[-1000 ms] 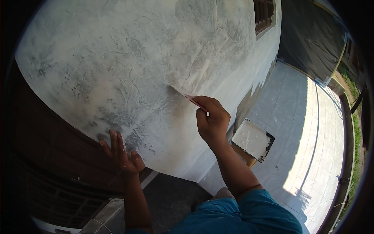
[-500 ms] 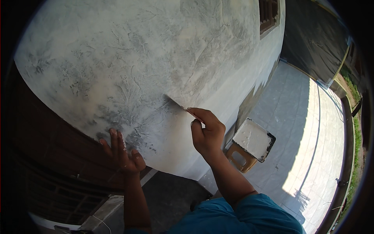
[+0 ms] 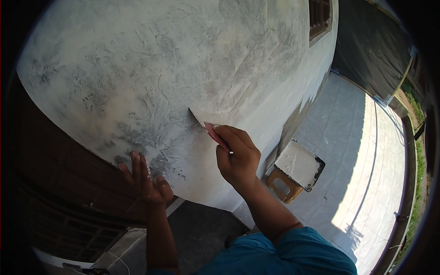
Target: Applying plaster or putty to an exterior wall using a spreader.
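Observation:
My right hand [image 3: 237, 156] grips a putty knife [image 3: 204, 124] with a reddish handle, its thin blade pressed edge-on against the white plastered wall [image 3: 174, 68]. The wall shows grey streaks and rough trowel marks around the blade. My left hand [image 3: 146, 181] lies flat with fingers spread on the lower edge of the plastered area, where it meets a dark brown surface [image 3: 59, 174]. That hand holds nothing and has plaster smears on the fingers.
A dark tray of white plaster [image 3: 299, 164] rests on a small wooden stool [image 3: 282, 185] by the wall's foot to the right. Beyond it lies a sunlit tiled floor [image 3: 366, 174]. A dark grille [image 3: 321, 16] sits high on the wall. A white ledge [image 3: 123, 252] is at lower left.
My right hand has drawn the putty knife down and to the left along the wall. The left hand has stayed planted in the same spot.

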The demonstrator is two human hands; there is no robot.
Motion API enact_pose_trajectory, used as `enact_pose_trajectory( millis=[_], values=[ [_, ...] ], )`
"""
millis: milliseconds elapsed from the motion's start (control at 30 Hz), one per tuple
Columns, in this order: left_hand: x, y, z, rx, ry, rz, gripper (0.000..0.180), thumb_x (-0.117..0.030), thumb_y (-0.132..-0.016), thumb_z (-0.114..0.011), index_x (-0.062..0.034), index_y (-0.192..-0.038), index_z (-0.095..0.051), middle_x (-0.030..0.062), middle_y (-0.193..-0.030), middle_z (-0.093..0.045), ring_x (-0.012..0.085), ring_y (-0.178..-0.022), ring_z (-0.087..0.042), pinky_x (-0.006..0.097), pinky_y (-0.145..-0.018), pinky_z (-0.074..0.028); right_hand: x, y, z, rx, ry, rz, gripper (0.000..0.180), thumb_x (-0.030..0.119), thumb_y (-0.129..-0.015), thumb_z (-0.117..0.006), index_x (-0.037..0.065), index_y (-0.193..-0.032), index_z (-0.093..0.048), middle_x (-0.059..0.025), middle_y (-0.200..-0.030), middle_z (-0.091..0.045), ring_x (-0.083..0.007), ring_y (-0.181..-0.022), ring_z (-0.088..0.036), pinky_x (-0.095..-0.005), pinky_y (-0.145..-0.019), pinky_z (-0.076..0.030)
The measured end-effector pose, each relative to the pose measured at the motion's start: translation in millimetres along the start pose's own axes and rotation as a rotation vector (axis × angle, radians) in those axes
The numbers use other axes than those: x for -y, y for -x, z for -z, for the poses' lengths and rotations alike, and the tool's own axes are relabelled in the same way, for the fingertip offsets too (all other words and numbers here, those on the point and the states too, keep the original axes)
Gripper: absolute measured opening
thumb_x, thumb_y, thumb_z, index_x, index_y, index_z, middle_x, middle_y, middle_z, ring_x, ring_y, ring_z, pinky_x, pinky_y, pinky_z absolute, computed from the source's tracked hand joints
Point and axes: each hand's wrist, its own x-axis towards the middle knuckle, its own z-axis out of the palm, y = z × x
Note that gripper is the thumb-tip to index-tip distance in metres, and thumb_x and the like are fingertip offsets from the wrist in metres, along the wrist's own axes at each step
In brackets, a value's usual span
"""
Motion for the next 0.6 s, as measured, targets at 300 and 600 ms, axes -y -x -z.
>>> enact_pose_trajectory(
  millis=[300, 600],
  values=[
    [-3, 2, -5, 0.003, 0.033, -0.002, 0.057, -0.025, -0.098, -0.039, 0.0116, -0.140, -0.045, 0.0300, -0.145, -0.047, 0.0397, -0.141, -0.041, 0.057, -0.122, -0.011, -57, -147, 28, -0.328, 0.077, -0.072, 0.026, 0.003, -0.082, -0.058, 0.002, -0.103, -0.074, -0.0131, -0.094, -0.073, -0.0228, -0.075, -0.070, -0.0294, -0.072, -0.054],
    [-2, 1, -4, 0.004, 0.047, 0.009, 0.058, -0.026, -0.097, -0.040, 0.0124, -0.140, -0.044, 0.0310, -0.146, -0.045, 0.0414, -0.142, -0.039, 0.058, -0.121, -0.009, -7, -7, 14, 0.036, 0.006, 0.149, 0.039, -0.005, -0.070, -0.067, 0.004, -0.108, -0.073, -0.0106, -0.102, -0.072, -0.0252, -0.089, -0.069, -0.0340, -0.078, -0.057]
  ],
)
